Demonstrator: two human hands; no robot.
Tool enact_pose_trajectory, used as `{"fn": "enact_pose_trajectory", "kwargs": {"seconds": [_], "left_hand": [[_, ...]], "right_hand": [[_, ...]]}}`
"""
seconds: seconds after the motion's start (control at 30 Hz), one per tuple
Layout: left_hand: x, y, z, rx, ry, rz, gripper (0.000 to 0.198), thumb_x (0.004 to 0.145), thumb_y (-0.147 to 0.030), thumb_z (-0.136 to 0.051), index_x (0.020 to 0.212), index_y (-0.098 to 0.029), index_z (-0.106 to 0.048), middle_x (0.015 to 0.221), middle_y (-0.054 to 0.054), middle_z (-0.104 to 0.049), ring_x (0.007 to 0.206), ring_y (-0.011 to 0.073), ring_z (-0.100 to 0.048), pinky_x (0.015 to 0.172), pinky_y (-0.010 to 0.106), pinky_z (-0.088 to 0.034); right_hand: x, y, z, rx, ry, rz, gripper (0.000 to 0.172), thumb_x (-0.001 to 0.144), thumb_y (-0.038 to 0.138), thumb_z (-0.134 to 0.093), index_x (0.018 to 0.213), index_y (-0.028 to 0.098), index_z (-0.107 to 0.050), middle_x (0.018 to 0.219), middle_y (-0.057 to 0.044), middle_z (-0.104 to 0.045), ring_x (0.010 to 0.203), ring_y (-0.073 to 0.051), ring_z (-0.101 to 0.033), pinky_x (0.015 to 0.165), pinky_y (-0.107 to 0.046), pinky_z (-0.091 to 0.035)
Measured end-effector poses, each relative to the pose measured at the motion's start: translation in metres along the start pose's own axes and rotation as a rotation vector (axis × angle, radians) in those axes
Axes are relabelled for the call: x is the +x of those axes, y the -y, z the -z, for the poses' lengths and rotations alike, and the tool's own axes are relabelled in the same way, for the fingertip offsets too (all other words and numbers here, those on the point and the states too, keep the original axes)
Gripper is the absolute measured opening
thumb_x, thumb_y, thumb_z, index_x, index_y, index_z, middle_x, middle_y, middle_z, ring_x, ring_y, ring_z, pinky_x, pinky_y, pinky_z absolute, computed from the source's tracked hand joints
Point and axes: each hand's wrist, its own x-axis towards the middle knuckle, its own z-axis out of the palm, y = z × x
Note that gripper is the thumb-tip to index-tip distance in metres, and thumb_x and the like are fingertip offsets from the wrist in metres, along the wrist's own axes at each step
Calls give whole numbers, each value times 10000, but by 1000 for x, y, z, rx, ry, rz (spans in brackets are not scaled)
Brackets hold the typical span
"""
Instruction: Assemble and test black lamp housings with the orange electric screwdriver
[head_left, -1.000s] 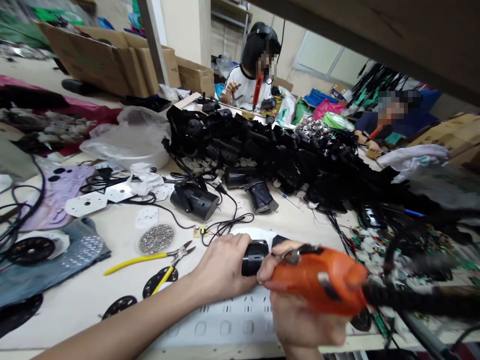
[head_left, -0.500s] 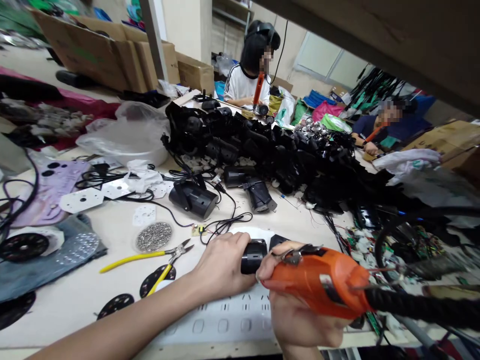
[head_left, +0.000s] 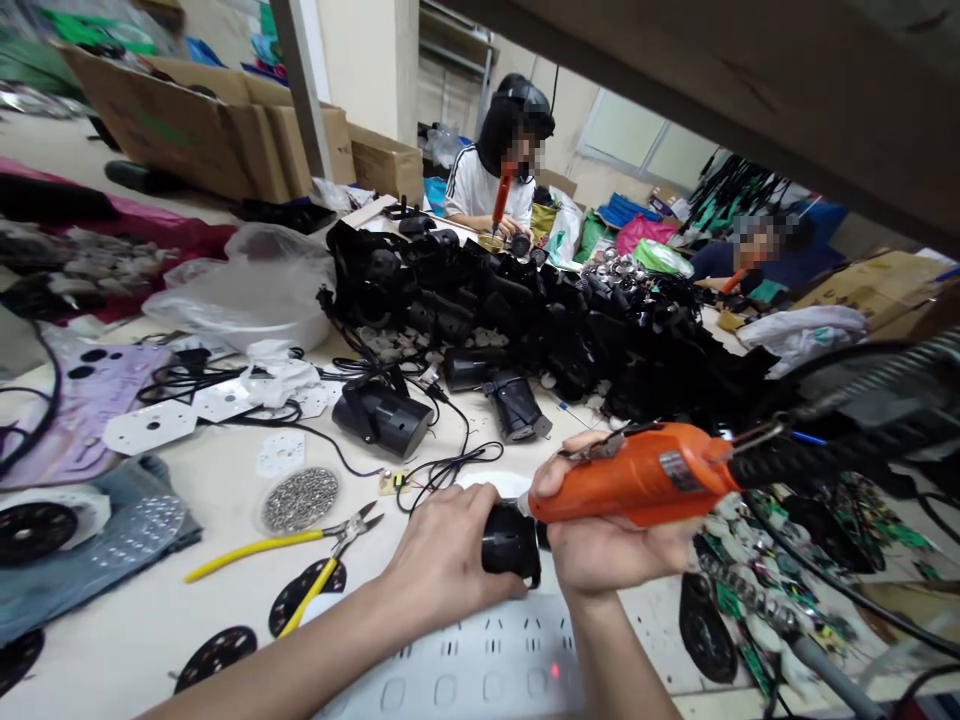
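Our left hand [head_left: 442,555] grips the housing [head_left: 510,540]; our right hand [head_left: 611,545] clasps the driver [head_left: 637,478]. Bare table [head_left: 150,625] at nine o'clock.

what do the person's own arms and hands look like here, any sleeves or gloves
Both are bare: the left hand and right hand wear no gloves, and no rings or watch show. Both forearms are uncovered to the picture's lower edge, with no sleeve in view. No cables or markings sit on them.
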Motion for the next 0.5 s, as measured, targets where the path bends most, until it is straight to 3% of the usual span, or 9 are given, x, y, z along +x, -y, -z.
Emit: {"fn": "enact_pose_trajectory", "kwargs": {"seconds": [0.27,0.37,0.5], "left_hand": [[2,4,-4,-38,8,-21,522,580,-506,-726,972,-204,-559,946,55,-658,885,286,-584,768,391,-436],[2,5,-4,-44,0,-30,551,547,-512,-767,973,-220,-576,932,34,-661,876,276,-584,760,386,-435],[3,6,-5,-49,-11,-77,573,527,-519,-801,992,-242,-613,984,25,-670,913,275,-587,798,395,-439]], "right_hand": [[-2,-13,-4,-37,101,6,460,788,677,-543,890,246,-668,741,-5,-618,443,-150,-558,376,-269,-485],[2,-14,-2,-54,75,-11,518,775,709,-527,866,215,-654,736,-17,-614,414,-148,-538,317,-259,-439],[8,-15,0,-109,17,-5,584,764,760,-470,866,204,-616,745,-18,-614,403,-143,-532,345,-270,-450]]}}
